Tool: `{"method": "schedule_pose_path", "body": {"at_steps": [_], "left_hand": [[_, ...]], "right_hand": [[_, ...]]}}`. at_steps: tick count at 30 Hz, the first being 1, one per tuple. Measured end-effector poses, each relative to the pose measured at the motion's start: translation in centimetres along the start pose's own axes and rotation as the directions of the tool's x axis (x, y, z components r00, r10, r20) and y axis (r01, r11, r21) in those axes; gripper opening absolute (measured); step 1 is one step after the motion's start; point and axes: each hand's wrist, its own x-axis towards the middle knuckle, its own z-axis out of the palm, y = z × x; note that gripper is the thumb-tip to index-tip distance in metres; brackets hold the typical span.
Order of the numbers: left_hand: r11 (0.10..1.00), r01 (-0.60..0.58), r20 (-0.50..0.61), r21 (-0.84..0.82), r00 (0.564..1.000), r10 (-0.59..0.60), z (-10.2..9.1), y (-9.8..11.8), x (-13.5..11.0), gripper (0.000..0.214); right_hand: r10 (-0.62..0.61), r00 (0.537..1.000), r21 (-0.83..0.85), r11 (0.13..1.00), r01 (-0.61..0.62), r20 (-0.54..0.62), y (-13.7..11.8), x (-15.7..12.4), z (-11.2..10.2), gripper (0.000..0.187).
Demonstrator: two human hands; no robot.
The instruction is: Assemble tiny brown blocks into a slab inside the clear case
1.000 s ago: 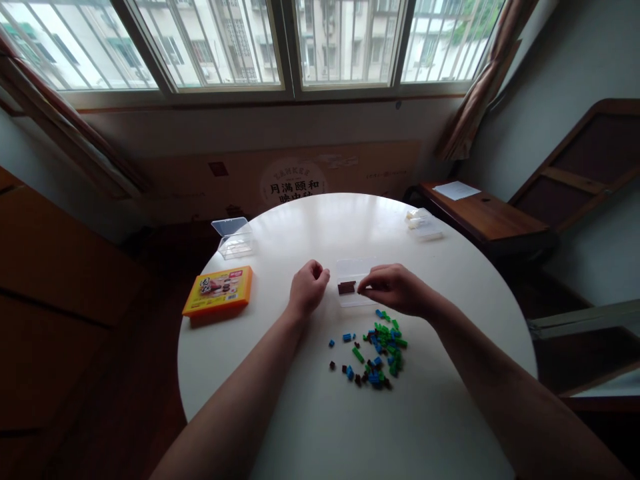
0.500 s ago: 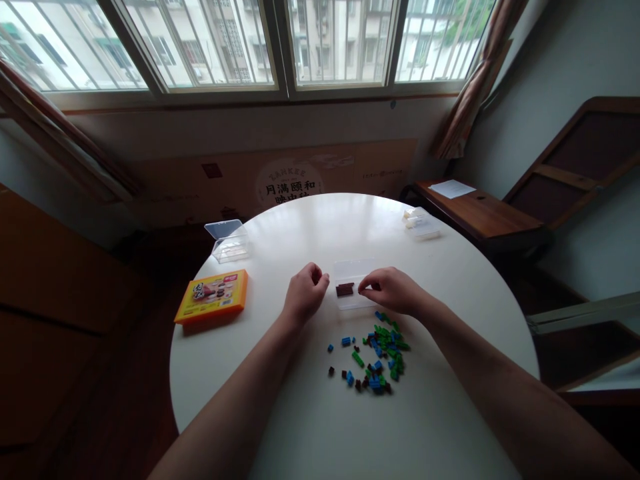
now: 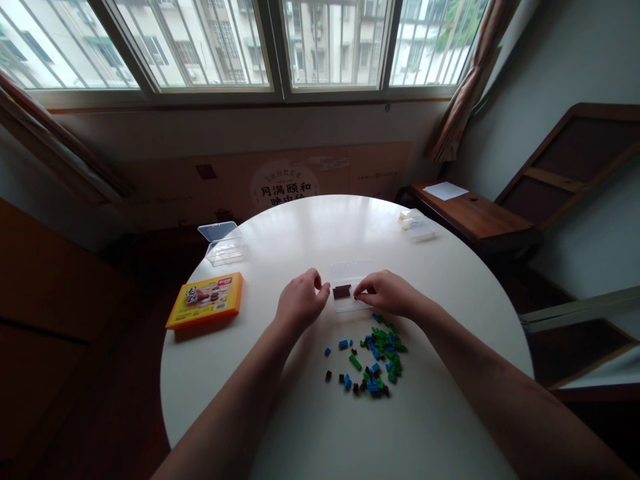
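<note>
Presently, the right hand is over the right part of the open case, its thumb and finger almost closed together, apparently on a small dark brick. The left hand is loosely curled just beside the left edge of the case, with a little gap between thumb and finger; whether it holds something, I cannot tell. Inside the case, at its left part, lies a brown row.

To do this well, I would judge, the brick should be kept between the fingertips and lined up with the row before any release, so that the row is not pushed crooked. The left hand could steady the case, because it looks light and may slide.

About the edges: the pile lies near the front rim of the case, and its nearest bricks are just beside it, so a low right wrist could sweep them. Better room is on the bench between the forearms, left of the pile. The orange box and the clear box sit close to the left rim of the bench, well apart from both hands.
</note>
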Motion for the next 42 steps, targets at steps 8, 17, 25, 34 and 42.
{"method": "schedule_pose_path", "body": {"at_steps": [8,17,25,34,42], "left_hand": [[0.998,0.0,0.032,0.055,0.999,-0.002,-0.3,0.4,-0.3,0.019],[0.998,-0.011,0.082,0.056,0.997,0.007,-0.2,0.7,-0.6,0.019],[0.998,-0.031,0.125,0.049,0.992,0.024,-0.2,1.0,-0.8,0.024],[0.998,-0.017,0.164,0.054,0.986,0.008,-0.1,1.0,-0.9,0.026],[1.0,-0.005,0.198,0.019,0.98,0.001,-0.2,0.7,-0.8,0.032]], "right_hand": [[0.041,0.995,-0.1,0.994,-0.05,-0.085,-0.8,0.0,-0.3,0.021],[0.057,0.997,-0.148,0.987,-0.065,-0.055,-1.2,0.3,-0.1,0.018],[0.084,0.996,-0.175,0.981,-0.088,-0.027,-0.9,0.7,0.2,0.016],[0.109,0.988,-0.184,0.975,-0.129,-0.112,-0.8,0.3,0.5,0.022],[0.112,0.989,-0.106,0.987,-0.122,-0.093,-0.9,-0.4,0.4,0.023]]}}
